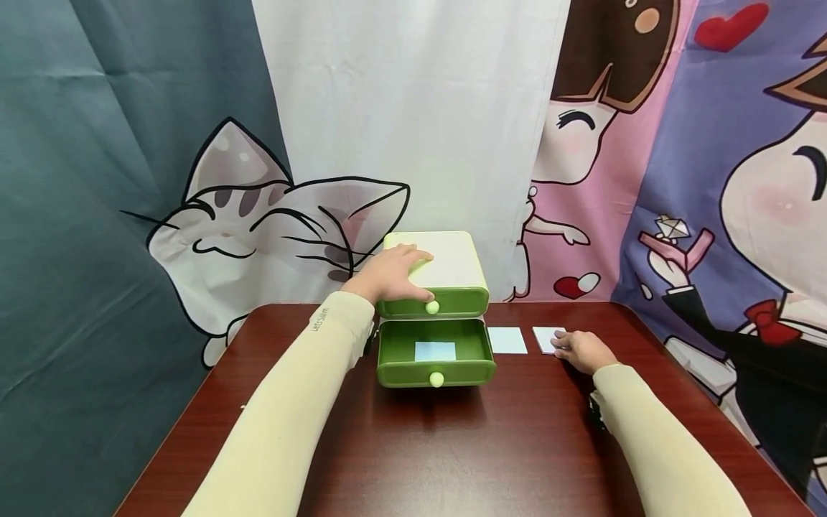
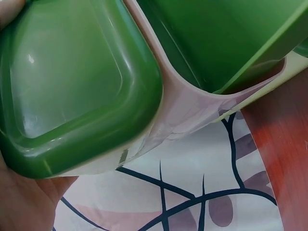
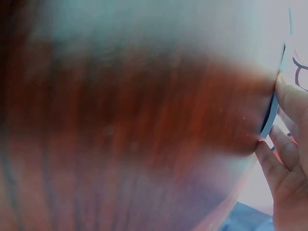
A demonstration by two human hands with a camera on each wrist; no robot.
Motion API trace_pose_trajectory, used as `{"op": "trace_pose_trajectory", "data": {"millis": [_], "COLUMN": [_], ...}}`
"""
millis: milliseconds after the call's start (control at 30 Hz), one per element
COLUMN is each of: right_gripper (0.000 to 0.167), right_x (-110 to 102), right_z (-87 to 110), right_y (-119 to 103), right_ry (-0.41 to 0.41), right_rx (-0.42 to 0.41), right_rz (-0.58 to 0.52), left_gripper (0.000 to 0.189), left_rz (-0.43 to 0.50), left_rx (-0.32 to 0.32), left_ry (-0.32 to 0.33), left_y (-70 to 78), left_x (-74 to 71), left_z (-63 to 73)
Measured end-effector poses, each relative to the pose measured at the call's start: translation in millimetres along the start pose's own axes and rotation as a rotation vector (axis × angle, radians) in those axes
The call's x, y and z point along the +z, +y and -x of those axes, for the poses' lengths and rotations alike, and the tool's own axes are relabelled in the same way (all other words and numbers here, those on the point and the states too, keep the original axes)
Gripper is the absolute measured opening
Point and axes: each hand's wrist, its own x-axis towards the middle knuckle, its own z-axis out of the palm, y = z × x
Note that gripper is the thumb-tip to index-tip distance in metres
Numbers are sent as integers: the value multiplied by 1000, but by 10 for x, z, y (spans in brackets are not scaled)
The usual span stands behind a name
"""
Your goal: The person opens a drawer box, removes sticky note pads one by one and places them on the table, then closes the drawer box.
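Observation:
A small drawer unit (image 1: pixel 449 262) with a white top and green drawers stands near the table's back edge. Its upper drawer (image 1: pixel 461 302) is closed; the lower drawer (image 1: pixel 400 375) is pulled out, and a pale blue-white card (image 1: pixel 435 351) lies in it. My left hand (image 1: pixel 390 276) rests spread on the unit's top left, thumb reaching over the front edge near the upper round knob (image 1: pixel 432 307). To the right, my right hand (image 1: pixel 584 350) pinches the edge of a white card (image 1: pixel 545 339) at the tabletop. The right wrist view shows fingers around its thin edge (image 3: pixel 272 115).
Another white card (image 1: pixel 507 340) lies between the drawer unit and my right hand. The dark red-brown table (image 1: pixel 420 452) ends just behind the unit, where a printed curtain (image 1: pixel 413 108) hangs. The open drawer juts out toward me.

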Motion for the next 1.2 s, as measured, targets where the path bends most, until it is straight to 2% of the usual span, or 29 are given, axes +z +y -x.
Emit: {"op": "trace_pose_trajectory", "data": {"millis": [300,533,600,667,833,967,1067,1200], "right_gripper": [37,68,71,67,44,24,8,10], "right_x": [-19,-114,-166,-230,-429,-561,-659,-770], "right_z": [38,3,-23,-57,-182,-289,-337,-367], "right_y": [-26,-97,-134,-199,-546,-869,-1126,-1499], "right_ry": [28,46,52,74,188,351,455,495], "right_rx": [-36,24,35,14,-79,-170,-296,-508], "right_rz": [-5,-7,-6,-6,-14,-28,-43,-12], "left_gripper": [89,89,89,89,89,89,89,88], "left_rz": [8,9,10,12,12,14,13,13], "left_rx": [6,8,8,7,2,3,6,6], "left_ry": [-8,-1,-2,-5,0,3,5,7], "left_y": [8,20,21,21,2,2,9,16], "left_x": [5,-4,-8,-11,2,7,10,13], "left_z": [-5,-8,-6,0,21,17,7,5]}}
